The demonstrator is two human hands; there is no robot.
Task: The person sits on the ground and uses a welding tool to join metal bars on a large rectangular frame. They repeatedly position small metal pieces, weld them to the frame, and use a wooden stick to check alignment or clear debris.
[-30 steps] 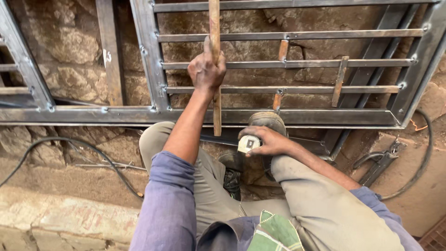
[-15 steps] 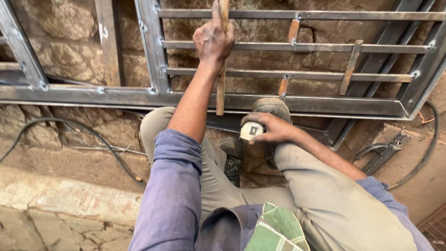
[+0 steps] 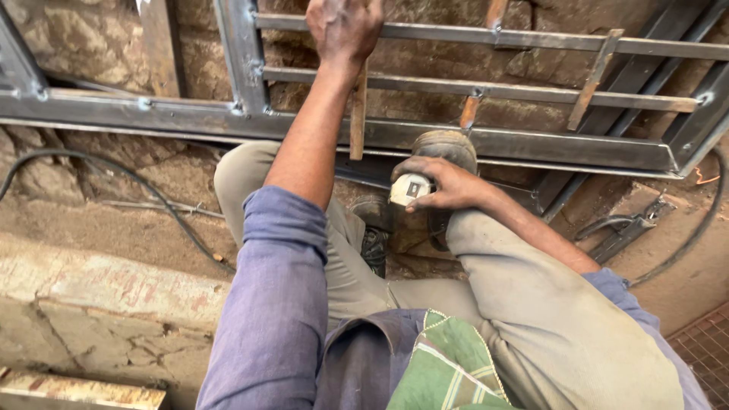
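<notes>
Hands work at a grey metal frame (image 3: 456,140) lying on the ground. The left hand (image 3: 345,26) grips an upright rusty bar (image 3: 358,114) against the frame's rails; the right hand (image 3: 440,182) holds a small white-labelled tool (image 3: 410,188) just below the frame.

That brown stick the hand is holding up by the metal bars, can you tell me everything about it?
The brown stick is a thin, flat strip that looks like rusty metal. It stands nearly upright, crossing in front of the grey metal frame lying on the ground. The left hand grips its upper part, so the top end is hidden. Its lower end reaches just past the frame's wide bottom rail. Similar short rusty strips sit among the bars further right. The right hand is apart from it, holding a small white tool.
</notes>
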